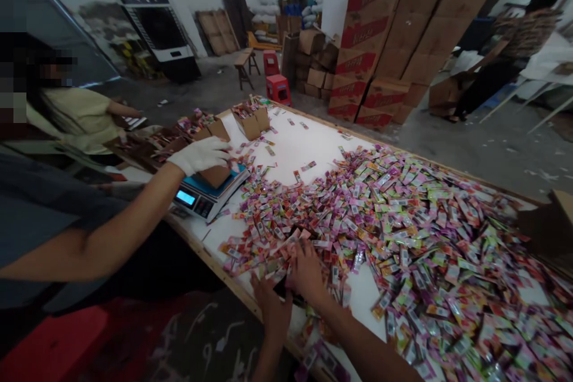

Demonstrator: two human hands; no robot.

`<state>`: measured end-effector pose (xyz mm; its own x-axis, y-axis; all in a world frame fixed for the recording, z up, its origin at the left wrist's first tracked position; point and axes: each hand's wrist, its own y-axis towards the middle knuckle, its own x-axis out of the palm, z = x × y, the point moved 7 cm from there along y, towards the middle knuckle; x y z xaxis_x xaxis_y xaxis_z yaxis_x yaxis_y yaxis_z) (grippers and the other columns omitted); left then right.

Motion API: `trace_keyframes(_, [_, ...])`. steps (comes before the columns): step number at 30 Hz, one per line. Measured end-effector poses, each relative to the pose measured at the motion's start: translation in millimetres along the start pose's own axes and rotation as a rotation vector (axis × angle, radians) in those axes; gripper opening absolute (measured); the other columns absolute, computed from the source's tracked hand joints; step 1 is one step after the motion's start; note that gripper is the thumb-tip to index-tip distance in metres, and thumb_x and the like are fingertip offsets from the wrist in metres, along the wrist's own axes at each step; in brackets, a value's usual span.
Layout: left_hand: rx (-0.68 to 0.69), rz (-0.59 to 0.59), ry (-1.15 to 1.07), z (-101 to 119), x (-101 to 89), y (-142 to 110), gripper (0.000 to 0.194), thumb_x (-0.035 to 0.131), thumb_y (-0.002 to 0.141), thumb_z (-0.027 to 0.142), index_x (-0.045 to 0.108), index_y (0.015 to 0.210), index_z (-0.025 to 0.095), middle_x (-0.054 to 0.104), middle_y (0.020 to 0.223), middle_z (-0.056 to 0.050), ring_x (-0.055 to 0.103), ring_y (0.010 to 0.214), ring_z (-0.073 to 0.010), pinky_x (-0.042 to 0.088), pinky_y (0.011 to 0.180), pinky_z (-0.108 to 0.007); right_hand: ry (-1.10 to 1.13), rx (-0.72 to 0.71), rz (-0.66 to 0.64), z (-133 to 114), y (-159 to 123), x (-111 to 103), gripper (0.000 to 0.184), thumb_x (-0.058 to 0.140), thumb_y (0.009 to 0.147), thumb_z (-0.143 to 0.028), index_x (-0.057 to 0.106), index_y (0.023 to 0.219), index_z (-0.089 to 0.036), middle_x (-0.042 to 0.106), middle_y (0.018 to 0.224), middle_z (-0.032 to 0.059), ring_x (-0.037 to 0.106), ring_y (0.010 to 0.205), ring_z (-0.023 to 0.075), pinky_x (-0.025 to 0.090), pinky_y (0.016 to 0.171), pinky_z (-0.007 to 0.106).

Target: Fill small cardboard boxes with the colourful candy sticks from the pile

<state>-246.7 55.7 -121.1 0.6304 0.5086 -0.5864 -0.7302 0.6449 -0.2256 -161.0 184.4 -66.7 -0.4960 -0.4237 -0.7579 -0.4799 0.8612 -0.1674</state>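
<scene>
Packets [403, 215] lie loose over much of the table [322, 146], heaped thickest toward its right end and thinning to a bare white stretch by the far edge. Around the table's far left corner, several small cartons [256, 123] stand with packets showing at their tops; that portion looks done, while the greater share, I judge, is left, lying outside any carton. By the near edge, the person's right hand [308, 270] rests on the heap's fringe, fingers somewhat spread and bent over packets; whether they grip any, I cannot tell. The left hand [271, 304] is just beside it, close to the table's rim, and a dark object [282, 288] shows between the two; its hold is unclear to me too. Farther left, a co-worker's gloved hand [201, 155] touches a brown box [215, 176] on the lit scale [204, 208], apparently one portion partway through weighing.
</scene>
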Motion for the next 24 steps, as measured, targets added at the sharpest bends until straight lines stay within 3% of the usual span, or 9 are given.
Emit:
trace_keyframes(4, [0.449, -0.343, 0.628, 55, 6.9, 7, 0.082, 0.04, 0.08, 0.002, 0.043, 0.161, 0.014, 0.035, 0.176, -0.016, 0.025, 0.165, -0.0279, 0.005, 0.135, -0.057, -0.184, -0.011, -0.174, 1, 4, 34, 0.059, 0.041, 0.096, -0.007, 0.052, 0.154, -0.006, 0.052, 0.159, 0.0264, 0.047, 0.152, 0.0372, 0.039, 0.124, 0.056])
trace_keyframes(6, [0.488, -0.481, 0.749, 66, 10.6, 14, 0.085, 0.039, 0.08, 0.001, 0.036, 0.164, 0.011, 0.031, 0.176, -0.016, 0.03, 0.163, -0.0256, 0.007, 0.136, -0.053, -0.192, -0.042, -0.194, -4, 6, 35, 0.057, 0.045, 0.096, -0.009, 0.055, 0.151, -0.004, 0.054, 0.158, 0.0264, 0.046, 0.152, 0.0379, 0.036, 0.126, 0.057])
trace_keyframes(10, [0.465, -0.54, 0.83, 72, 19.0, 35, 0.076, 0.043, 0.085, 0.006, 0.04, 0.161, 0.007, 0.038, 0.172, -0.023, 0.035, 0.161, -0.0325, 0.006, 0.135, -0.057, -0.096, -0.129, -0.122, 2, -11, 4, 0.044, 0.053, 0.095, -0.016, 0.072, 0.133, -0.009, 0.064, 0.147, 0.0231, 0.052, 0.147, 0.034, 0.024, 0.131, 0.057])
trace_keyframes(13, [0.462, -0.567, 0.82, 77, 26.2, 49, 0.078, 0.056, 0.082, 0.008, 0.044, 0.159, 0.006, 0.043, 0.167, -0.03, 0.041, 0.157, -0.0389, 0.005, 0.133, -0.063, 0.085, -0.067, 0.045, 45, -42, -28, 0.042, 0.044, 0.098, -0.02, 0.075, 0.125, -0.017, 0.071, 0.136, 0.0179, 0.062, 0.133, 0.0291, 0.038, 0.124, 0.052])
trace_keyframes(17, [0.499, -0.635, 0.775, 82, 15.2, 46, 0.091, 0.062, 0.074, 0.006, 0.041, 0.162, 0.016, 0.043, 0.17, -0.024, 0.04, 0.158, -0.0377, 0.011, 0.132, -0.066, 0.273, 0.362, 0.12, 142, -98, -27, 0.037, 0.043, 0.094, -0.025, 0.076, 0.109, -0.019, 0.077, 0.117, 0.0153, 0.074, 0.109, 0.0294, 0.057, 0.101, 0.044])
trace_keyframes(19, [0.536, -0.518, 0.64, 82, -3.6, 32, 0.09, 0.054, 0.078, 0.005, 0.035, 0.165, 0.021, 0.034, 0.176, -0.017, 0.028, 0.164, -0.0325, 0.011, 0.134, -0.062, 0.395, 0.496, 0.096, 180, -129, -10, 0.031, 0.045, 0.09, -0.027, 0.074, 0.098, -0.023, 0.081, 0.107, 0.0111, 0.078, 0.098, 0.0281, 0.059, 0.093, 0.041])
trace_keyframes(21, [0.446, -0.223, 0.312, 74, -31.9, 18, 0.084, 0.051, 0.085, 0.013, 0.029, 0.165, 0.019, 0.025, 0.18, -0.017, 0.015, 0.168, -0.0297, 0.012, 0.135, -0.053, 0.474, 0.55, 0.122, 205, -158, 4, 0.027, 0.047, 0.086, -0.031, 0.073, 0.091, -0.026, 0.082, 0.101, 0.0089, 0.079, 0.094, 0.0283, 0.06, 0.091, 0.041])
trace_keyframes(23, [0.076, -0.011, -0.093, 37, -44.8, 6, 0.087, 0.061, 0.087, 0.028, 0.022, 0.164, 0.019, 0.026, 0.178, -0.02, 0.018, 0.167, -0.0331, 0.022, 0.134, -0.049, 0.502, 0.598, 0.182, 223, -185, 12, 0.024, 0.049, 0.082, -0.034, 0.072, 0.084, -0.027, 0.083, 0.095, 0.0083, 0.079, 0.094, 0.0298, 0.06, 0.091, 0.042])
trace_keyframes(24, [-0.13, -0.023, -0.242, 17, -35.4, -1, 0.085, 0.064, 0.087, 0.034, 0.025, 0.161, 0.02, 0.034, 0.173, -0.022, 0.026, 0.164, -0.0364, 0.03, 0.131, -0.051, 0.5, 0.628, 0.211, 229, -196, 14, 0.024, 0.05, 0.079, -0.035, 0.072, 0.081, -0.027, 0.082, 0.09, 0.0076, 0.079, 0.092, 0.0302, 0.061, 0.089, 0.042])
